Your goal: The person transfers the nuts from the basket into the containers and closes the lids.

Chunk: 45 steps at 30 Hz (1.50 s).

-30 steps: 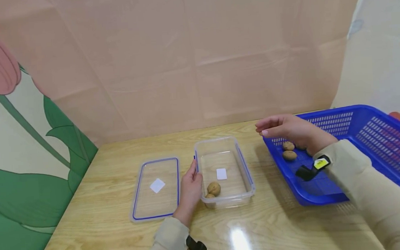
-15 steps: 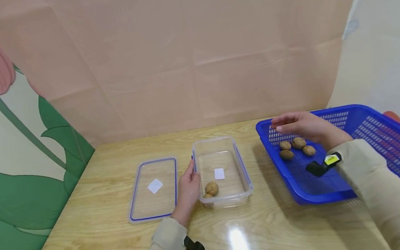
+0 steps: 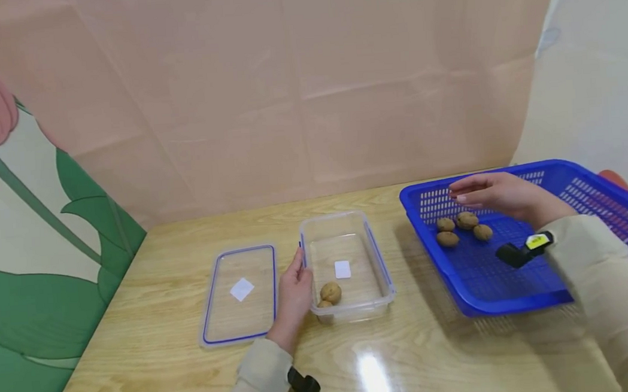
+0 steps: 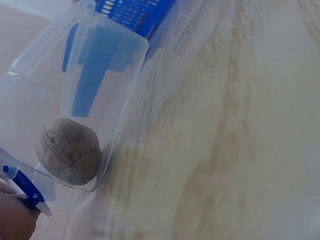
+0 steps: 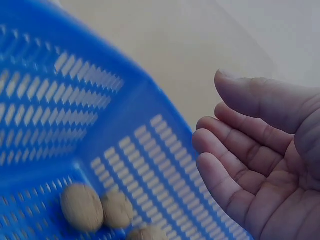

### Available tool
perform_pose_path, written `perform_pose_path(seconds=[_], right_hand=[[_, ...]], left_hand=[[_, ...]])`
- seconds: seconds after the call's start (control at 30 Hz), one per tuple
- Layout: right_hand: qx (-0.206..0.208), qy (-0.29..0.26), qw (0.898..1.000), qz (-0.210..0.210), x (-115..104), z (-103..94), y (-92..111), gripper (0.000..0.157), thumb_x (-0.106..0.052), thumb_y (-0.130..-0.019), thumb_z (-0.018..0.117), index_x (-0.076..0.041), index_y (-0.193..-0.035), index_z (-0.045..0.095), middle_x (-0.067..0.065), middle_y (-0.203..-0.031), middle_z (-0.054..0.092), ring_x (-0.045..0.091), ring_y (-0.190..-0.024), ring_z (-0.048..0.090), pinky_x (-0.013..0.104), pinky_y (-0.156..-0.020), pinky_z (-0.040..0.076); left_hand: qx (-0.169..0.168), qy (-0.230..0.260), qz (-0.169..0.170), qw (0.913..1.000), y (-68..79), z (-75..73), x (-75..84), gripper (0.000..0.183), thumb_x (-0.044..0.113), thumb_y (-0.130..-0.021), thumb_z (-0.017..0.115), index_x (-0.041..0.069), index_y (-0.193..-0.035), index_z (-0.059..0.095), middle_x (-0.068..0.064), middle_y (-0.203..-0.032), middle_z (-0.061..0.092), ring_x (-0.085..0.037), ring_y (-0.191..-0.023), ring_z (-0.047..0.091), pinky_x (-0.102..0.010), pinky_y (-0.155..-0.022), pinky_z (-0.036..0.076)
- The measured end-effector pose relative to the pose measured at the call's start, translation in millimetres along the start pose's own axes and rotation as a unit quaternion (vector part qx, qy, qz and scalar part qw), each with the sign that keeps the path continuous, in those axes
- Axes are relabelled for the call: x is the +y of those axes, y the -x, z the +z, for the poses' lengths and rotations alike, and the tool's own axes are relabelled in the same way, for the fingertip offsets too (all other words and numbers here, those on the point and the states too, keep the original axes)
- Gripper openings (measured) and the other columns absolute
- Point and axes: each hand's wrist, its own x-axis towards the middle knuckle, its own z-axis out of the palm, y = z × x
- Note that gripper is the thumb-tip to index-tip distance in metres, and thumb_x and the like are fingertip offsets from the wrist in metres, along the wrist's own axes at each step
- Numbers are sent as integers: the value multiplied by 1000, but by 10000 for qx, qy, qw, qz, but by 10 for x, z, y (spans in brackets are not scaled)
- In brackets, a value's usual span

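My left hand [image 3: 295, 293] rests along the left side of a clear plastic food container [image 3: 379, 253], fingers stretched against its wall. Two walnuts [image 3: 331, 292] lie in its near left corner. One walnut [image 4: 70, 151] shows large through the wall in the left wrist view, near a blue clip [image 4: 25, 186]. Over the blue plastic basket [image 3: 441, 272] my right hand [image 3: 500, 195] hovers, palm empty and fingers loosely bent, as the right wrist view shows. Several walnuts [image 3: 447, 239] sit on the basket floor below and left of it.
A clear lid with a blue seal [image 3: 237, 263] lies flat left of the container. All stand on a wood-grain table [image 3: 156, 349], with a paper-covered wall [image 3: 222, 105] behind. Black cameras [image 3: 304, 386] are strapped to both wrists.
My right hand has moved right, from the basket's left rim to farther over it, uncovering more walnuts. My left hand stays at the container. The view has shifted slightly.
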Motion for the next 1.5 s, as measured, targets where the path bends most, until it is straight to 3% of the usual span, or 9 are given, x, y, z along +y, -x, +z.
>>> perform_pose_path(seconds=[0.13, 0.27, 0.4, 0.57, 0.77, 1.03, 1.2, 1.33, 1.5], right_hand=[[33, -234, 9996, 165, 115, -91, 31, 21, -10, -91, 56, -20, -109, 63, -20, -99, 64, -3, -94, 59, 14, -80, 49], [46, -472, 9986, 213, 203, -143, 46, 27, -5, -91, 55, -29, -99, 65, -21, -97, 64, -4, -92, 59, 13, -79, 50], [12, -256, 9992, 316, 259, -174, 52, 28, -5, -91, 55, -30, -98, 64, -21, -96, 64, -5, -90, 59, 11, -78, 49], [-1, 364, 9978, 562, 308, -201, 76, 22, -11, -90, 58, -16, -111, 62, -19, -96, 65, -6, -87, 58, 12, -78, 47], [14, 733, 9942, 790, 372, -213, 91, 46, -18, -86, 64, 7, -122, 52, -15, -96, 67, -6, -88, 57, 17, -80, 48], [-52, 911, 9939, 616, 478, -211, 56, 46, -10, -84, 65, 15, -120, 51, -13, -97, 67, -6, -87, 57, 13, -77, 47], [-16, 929, 9938, 607, 514, -195, 29, 48, -6, -82, 65, 19, -119, 48, 2, -100, 69, -5, -83, 59, 12, -75, 48], [45, 1354, 9880, 737, 546, -176, 17, 49, -11, -81, 68, 17, -117, 51, 14, -103, 68, -3, -80, 59, 14, -74, 47], [-65, 1723, 9806, 936, 586, -176, 9, 48, -15, -79, 71, 14, -114, 55, 17, -100, 69, 4, -78, 61, 21, -74, 47]], left_hand=[[29, 10, 105, 9999, 6, 1, -8, 52, 5, -90, 47, 12, -140, 38, -6, -145, 37, -25, -130, 39, -39, -108, 34], [31, 15, 121, 9999, 11, -1, -13, 52, 4, -90, 47, 12, -140, 39, -6, -145, 37, -25, -131, 38, -40, -109, 33], [14, 21, 137, 9999, 11, -9, -16, 52, 4, -90, 47, 11, -141, 38, -6, -145, 37, -26, -133, 35, -39, -109, 31], [11, 51, 189, 9998, 15, -12, -32, 51, 3, -90, 47, 9, -140, 38, -7, -145, 37, -27, -133, 33, -39, -110, 29], [2, 69, 249, 9997, 20, -9, -46, 51, 3, -91, 47, 8, -140, 38, -8, -144, 37, -27, -133, 33, -39, -110, 29], [17, 84, 243, 9997, 22, -7, -41, 51, 3, -91, 46, 9, -140, 38, -8, -144, 37, -27, -133, 33, -39, -109, 29], [29, 67, 161, 9998, 23, -9, -25, 51, 4, -91, 47, 11, -140, 38, -6, -145, 37, -26, -133, 33, -38, -109, 31], [21, 113, 160, 9998, 27, -15, -16, 51, 4, -90, 46, 11, -140, 38, -6, -145, 37, -25, -133, 33, -38, -108, 32], [-11, 110, 65, 9999, 36, -15, -14, 51, 6, -91, 46, 12, -141, 37, -4, -146, 35, -23, -134, 31, -36, -109, 30]])
